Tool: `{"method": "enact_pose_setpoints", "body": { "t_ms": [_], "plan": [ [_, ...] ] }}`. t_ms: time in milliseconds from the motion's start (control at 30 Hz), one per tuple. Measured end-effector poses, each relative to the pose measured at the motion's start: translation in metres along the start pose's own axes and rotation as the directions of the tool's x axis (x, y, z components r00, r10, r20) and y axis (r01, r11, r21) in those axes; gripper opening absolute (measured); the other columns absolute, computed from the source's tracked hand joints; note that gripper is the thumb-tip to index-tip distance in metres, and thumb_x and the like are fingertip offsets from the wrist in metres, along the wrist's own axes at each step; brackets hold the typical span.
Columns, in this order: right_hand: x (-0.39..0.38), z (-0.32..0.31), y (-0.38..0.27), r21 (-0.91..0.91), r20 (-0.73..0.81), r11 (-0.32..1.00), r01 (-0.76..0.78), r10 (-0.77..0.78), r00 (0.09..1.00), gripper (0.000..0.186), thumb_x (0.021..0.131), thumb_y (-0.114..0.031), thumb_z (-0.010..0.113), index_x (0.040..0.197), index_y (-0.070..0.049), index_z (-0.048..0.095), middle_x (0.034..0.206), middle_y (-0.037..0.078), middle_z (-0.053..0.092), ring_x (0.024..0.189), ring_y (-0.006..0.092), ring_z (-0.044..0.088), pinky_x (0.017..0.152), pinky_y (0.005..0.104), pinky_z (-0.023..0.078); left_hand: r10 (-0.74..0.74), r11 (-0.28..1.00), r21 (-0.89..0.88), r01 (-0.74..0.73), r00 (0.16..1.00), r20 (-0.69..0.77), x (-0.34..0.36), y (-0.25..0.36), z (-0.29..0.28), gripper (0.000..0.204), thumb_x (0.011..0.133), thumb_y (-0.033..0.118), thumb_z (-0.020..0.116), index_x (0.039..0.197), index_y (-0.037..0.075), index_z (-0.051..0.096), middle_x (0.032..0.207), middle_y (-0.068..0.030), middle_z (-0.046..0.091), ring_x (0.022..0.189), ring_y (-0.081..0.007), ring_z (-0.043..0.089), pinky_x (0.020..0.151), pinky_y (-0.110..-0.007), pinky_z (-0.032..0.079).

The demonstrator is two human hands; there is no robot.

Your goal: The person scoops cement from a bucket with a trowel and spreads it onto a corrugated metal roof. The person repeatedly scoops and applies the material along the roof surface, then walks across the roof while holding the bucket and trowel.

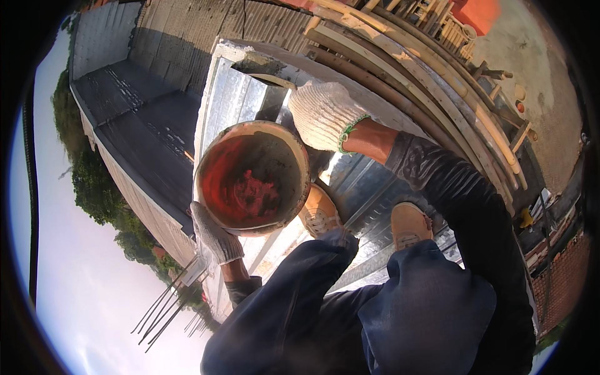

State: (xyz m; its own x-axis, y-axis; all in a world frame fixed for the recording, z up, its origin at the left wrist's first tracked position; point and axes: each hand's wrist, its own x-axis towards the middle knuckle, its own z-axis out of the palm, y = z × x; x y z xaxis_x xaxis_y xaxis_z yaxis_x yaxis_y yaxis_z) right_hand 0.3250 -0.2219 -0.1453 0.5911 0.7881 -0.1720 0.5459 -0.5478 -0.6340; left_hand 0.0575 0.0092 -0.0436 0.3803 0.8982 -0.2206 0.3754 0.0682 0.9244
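A round bucket (250, 178) with a pale, dirty rim is tipped so that I look into it. Its inside is smeared grey and red, and a reddish lump of material (255, 192) lies at the bottom. My left hand (214, 236), in a knitted work glove, grips the bucket's lower left side; some fingers are hidden behind it. Just beyond the bucket's upper right rim is my gloved right hand (325, 115), its fingers curled closed. A thin beige curved strip (272, 79) runs up to that glove; what the fingers hold is hidden.
My shoes (411, 225) stand on shiny ribbed metal sheeting (375, 194), bordered by a concrete edge (300, 67). Long bamboo poles (431, 69) lie beyond it on the right. A dark lower roof (144, 119) drops away at left; thin bars (164, 311) jut out below.
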Motion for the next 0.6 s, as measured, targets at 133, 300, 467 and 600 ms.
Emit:
{"method": "enact_pose_setpoints", "body": {
  "t_ms": [133,300,467,600],
  "plan": [
    [-0.060,-0.018,0.018,-0.029,0.053,1.000,0.006,-0.004,0.999,0.028,0.087,-0.013,0.075,0.113,-0.003,0.072,0.095,0.017,0.076,0.077,0.0322,0.077,0.067,0.0464,0.063,0.074,0.996,0.049,-0.073,0.997,-0.008,-0.013,0.016,-0.001,0.034,0.115,0.035,0.058,0.125,0.005,0.068,0.117,-0.0053,0.072,0.106,-0.0158,0.070,0.095,-0.033,0.059],
    [-0.146,-0.056,0.020,0.133,-0.276,0.991,-0.012,0.049,0.960,0.038,0.091,-0.011,0.077,0.128,-0.007,0.071,0.101,0.018,0.076,0.093,0.0380,0.077,0.081,0.0471,0.064,0.202,0.948,0.238,-0.211,0.977,0.063,-0.037,0.038,0.043,0.027,0.117,0.028,0.056,0.109,0.005,0.066,0.099,0.0027,0.063,0.090,-0.0051,0.056,0.080,-0.025,0.049],
    [-0.158,-0.007,0.015,0.006,-0.307,1.000,0.023,-0.020,0.951,0.037,0.091,-0.012,0.076,0.127,-0.005,0.070,0.097,0.016,0.074,0.089,0.0339,0.076,0.076,0.0440,0.063,0.283,0.862,0.391,-0.322,0.946,0.156,-0.055,0.042,0.079,0.032,0.118,0.029,0.053,0.108,0.003,0.068,0.095,0.0031,0.064,0.086,-0.0034,0.053,0.076,-0.024,0.046],
    [-0.144,-0.026,0.024,-0.134,-0.131,0.981,0.140,-0.157,0.979,0.035,0.092,-0.014,0.075,0.125,-0.004,0.069,0.093,0.013,0.072,0.086,0.0293,0.076,0.072,0.0407,0.061,0.303,0.879,0.342,-0.334,0.942,0.141,-0.055,0.037,0.104,0.036,0.117,0.027,0.056,0.094,0.001,0.064,0.084,0.0032,0.058,0.080,-0.0047,0.049,0.070,-0.027,0.043]
  ]
}}
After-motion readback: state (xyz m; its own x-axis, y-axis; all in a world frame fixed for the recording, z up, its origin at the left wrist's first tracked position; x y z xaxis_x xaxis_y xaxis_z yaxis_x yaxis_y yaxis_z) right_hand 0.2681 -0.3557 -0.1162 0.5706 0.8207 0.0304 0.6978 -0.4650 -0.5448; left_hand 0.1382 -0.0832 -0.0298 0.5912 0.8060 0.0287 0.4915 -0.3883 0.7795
